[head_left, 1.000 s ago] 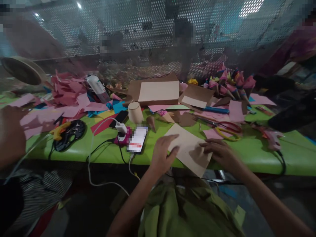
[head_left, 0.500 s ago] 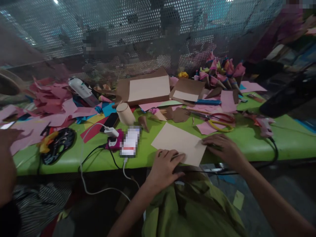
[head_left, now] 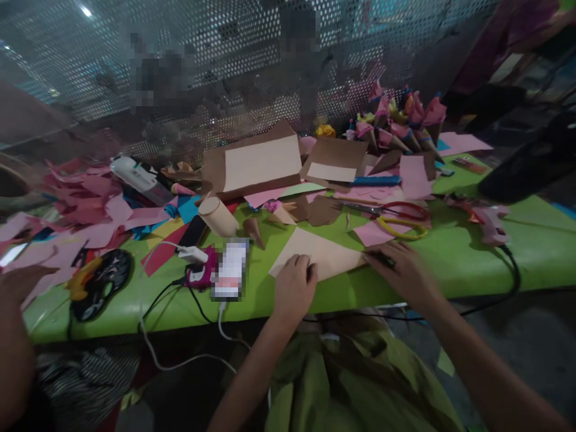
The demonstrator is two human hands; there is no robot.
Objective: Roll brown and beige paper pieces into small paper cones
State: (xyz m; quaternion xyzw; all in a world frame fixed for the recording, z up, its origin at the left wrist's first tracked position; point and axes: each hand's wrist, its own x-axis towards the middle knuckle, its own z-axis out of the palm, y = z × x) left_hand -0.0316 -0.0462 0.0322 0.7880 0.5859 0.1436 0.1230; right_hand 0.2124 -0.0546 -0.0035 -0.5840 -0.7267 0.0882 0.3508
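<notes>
A tan paper sheet (head_left: 321, 252) lies on the green table (head_left: 450, 264) near its front edge and now shows as a folded triangle. My left hand (head_left: 294, 287) rests on the sheet's lower left edge with fingers curled, pressing it down. My right hand (head_left: 402, 271) lies flat with fingers stretched out on the sheet's right corner.
Red and yellow scissors (head_left: 400, 219) and a pink glue gun (head_left: 488, 219) with a black cord lie to the right. A phone (head_left: 229, 270) on a charger, a paper tube (head_left: 218, 216), cardboard pieces (head_left: 256, 165), paper cones (head_left: 396, 129) and pink scraps (head_left: 85, 198) fill the table. Another person's arm (head_left: 13, 336) is at the left.
The sheet went from a flat rectangle overhanging the edge to a folded triangle on the table. My left hand moved to its lower edge and curled; the view shifted left.
</notes>
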